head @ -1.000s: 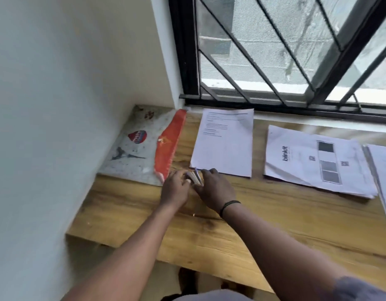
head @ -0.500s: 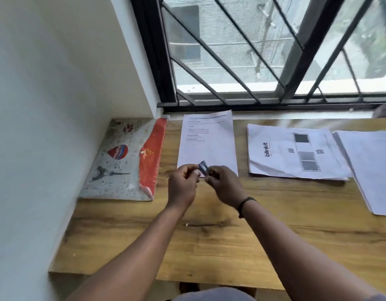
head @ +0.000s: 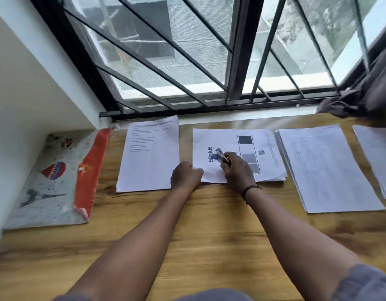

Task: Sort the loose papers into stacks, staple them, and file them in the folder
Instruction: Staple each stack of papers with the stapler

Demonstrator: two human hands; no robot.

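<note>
Four paper stacks lie in a row on the wooden desk (head: pixel 209 224) under the barred window (head: pixel 187 61): a text-printed stack (head: pixel 148 155) at the left, a stack (head: pixel 272 157) with a logo, grey squares and a small code in the middle, a thicker stack (head: pixel 326 168) of dense text to its right, and a further stack (head: pixel 376 157) cut off by the right edge. The two hands are close together but apart, both at the near left corner of the middle stack. The left hand (head: pixel 185 177) has its fingers curled and sits on the gap between the left and middle stacks, its fingertips at the corner of the middle stack; whether it pinches the sheets cannot be told. The right hand (head: pixel 237 170), with a dark band on its wrist, grips a small blue and silver stapler (head: pixel 220 156) held above the logo, tilted, with its tip pointing away from the person. A printed folder (head: pixel 55 179) with a red flap lies flat at the far left of the desk against the white wall (head: pixel 25 83), well apart from both hands. A dark curtain (head: pixel 370 92) bunches on the sill at the upper right.
</note>
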